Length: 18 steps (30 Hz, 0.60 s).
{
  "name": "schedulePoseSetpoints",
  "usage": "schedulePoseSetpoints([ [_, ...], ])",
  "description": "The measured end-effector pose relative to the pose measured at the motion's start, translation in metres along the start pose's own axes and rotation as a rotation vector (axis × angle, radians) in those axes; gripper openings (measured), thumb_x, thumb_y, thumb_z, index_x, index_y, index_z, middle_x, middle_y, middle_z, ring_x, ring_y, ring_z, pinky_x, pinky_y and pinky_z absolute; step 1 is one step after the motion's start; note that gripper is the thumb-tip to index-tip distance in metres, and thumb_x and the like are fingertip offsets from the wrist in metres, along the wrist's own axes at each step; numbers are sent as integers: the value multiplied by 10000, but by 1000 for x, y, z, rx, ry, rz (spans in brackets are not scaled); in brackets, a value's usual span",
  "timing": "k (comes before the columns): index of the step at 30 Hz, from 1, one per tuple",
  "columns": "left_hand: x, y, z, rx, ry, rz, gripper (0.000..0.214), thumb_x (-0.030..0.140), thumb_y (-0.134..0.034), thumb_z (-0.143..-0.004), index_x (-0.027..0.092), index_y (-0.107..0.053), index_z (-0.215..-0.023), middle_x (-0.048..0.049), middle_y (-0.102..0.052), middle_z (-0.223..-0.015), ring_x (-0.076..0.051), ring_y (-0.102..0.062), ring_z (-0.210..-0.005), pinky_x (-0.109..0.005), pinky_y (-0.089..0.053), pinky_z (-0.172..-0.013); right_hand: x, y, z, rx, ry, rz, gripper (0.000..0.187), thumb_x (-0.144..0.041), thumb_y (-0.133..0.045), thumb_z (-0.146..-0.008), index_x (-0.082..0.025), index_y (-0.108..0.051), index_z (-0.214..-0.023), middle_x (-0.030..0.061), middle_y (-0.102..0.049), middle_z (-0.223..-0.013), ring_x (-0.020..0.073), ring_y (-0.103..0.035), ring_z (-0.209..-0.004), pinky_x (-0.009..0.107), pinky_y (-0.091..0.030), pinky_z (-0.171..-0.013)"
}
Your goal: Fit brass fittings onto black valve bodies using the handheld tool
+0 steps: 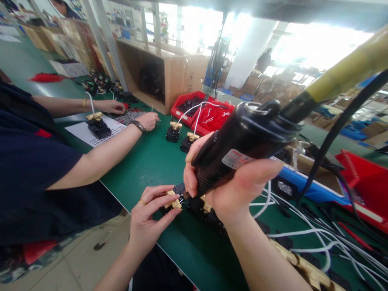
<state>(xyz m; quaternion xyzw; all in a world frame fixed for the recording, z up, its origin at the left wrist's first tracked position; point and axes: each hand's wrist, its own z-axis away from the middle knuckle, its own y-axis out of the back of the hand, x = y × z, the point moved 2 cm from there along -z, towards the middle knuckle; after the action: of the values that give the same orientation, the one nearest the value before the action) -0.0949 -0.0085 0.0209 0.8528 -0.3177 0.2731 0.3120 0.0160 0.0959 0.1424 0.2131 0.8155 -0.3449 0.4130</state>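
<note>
My right hand [235, 196] is wrapped round a thick black electric screwdriver [251, 133], tilted so its lower end points down and left. That end meets a small assembly of a brass fitting [173, 201] on a black part. The exact contact of the tip is hidden. Around the brass fitting my left hand [150, 214] is closed, its thumb and fingers steadying it on the green table [145, 169]. Right beside it, partly behind my right hand, lies another black unit [198, 208] with brass on it.
Two brass-and-black units [173, 132] with white cables stand farther back, before red trays [182, 99]. At left a co-worker's hands [147, 121] hover over small parts beside a white sheet [80, 131]. White cables [309, 230] and more brass fittings [298, 262] crowd the right.
</note>
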Motion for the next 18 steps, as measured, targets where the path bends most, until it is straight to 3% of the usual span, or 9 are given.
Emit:
schedulePoseSetpoints([
  [6,2,0,-1,9,-10,-4,226,183,-738,-815,240,-694,-1029,-24,-646,-1067,-143,-601,-940,-259,-531,-809,3,-2,2,-17,1,-117,567,-752,-648,-688,-191,-570,-662,-5,-512,-479,111,-448,-362,215,-297,-339],
  [10,2,-1,-3,11,-17,6,234,177,-735,-816,240,-692,-1038,-26,-645,-1078,-145,-599,-960,-259,-535,-820,5,-1,2,-14,-21,-74,619,-793,-644,-655,-183,-618,-759,-15,-508,-474,113,-438,-357,222,-287,-341],
  [14,2,-2,-2,15,-23,5,228,168,-731,-818,237,-693,-1032,-27,-645,-1074,-145,-598,-936,-263,-537,-803,8,-1,1,-24,-57,-53,620,-792,-667,-621,-199,-624,-797,-28,-519,-582,93,-435,-414,227,-307,-372],
  [18,2,-2,-2,14,-36,14,255,136,-729,-813,239,-691,-1043,-24,-639,-1081,-139,-586,-934,-252,-529,-795,11,-6,-1,-6,-44,-24,586,-788,-640,-658,-206,-588,-694,-6,-530,-656,96,-434,-509,234,-386,-449],
])
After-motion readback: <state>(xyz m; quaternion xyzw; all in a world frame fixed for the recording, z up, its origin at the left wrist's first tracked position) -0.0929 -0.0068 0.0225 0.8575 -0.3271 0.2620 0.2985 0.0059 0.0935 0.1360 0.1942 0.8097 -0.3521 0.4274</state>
